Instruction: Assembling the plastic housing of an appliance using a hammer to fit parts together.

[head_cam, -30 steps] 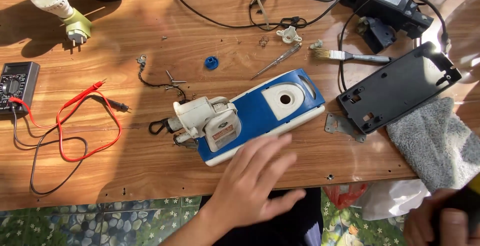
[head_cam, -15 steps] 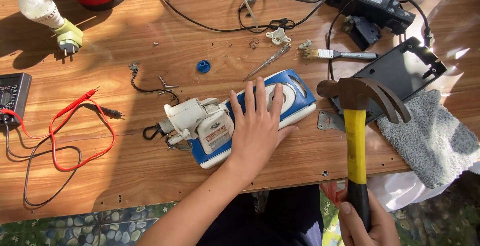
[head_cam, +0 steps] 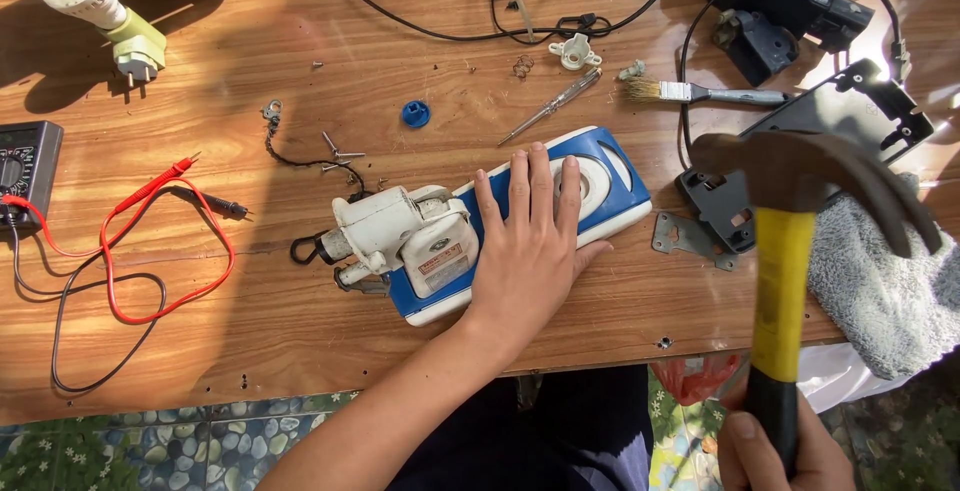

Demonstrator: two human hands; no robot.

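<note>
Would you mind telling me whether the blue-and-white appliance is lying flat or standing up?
Lying flat: the blue-and-white appliance rests lengthwise on the wooden table, with the left hand spread on top.

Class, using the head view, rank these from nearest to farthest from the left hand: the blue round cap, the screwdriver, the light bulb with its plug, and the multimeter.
Measured from the left hand, pressing on the blue-and-white casing:
1. Screwdriver, just beyond the fingertips, slightly right.
2. Blue round cap, beyond, to the left.
3. Light bulb with plug, far left corner.
4. Multimeter, left edge.

Sunlit wooden table (head_cam: 250, 331); pebble-patterned floor (head_cam: 150, 451) below.
</note>
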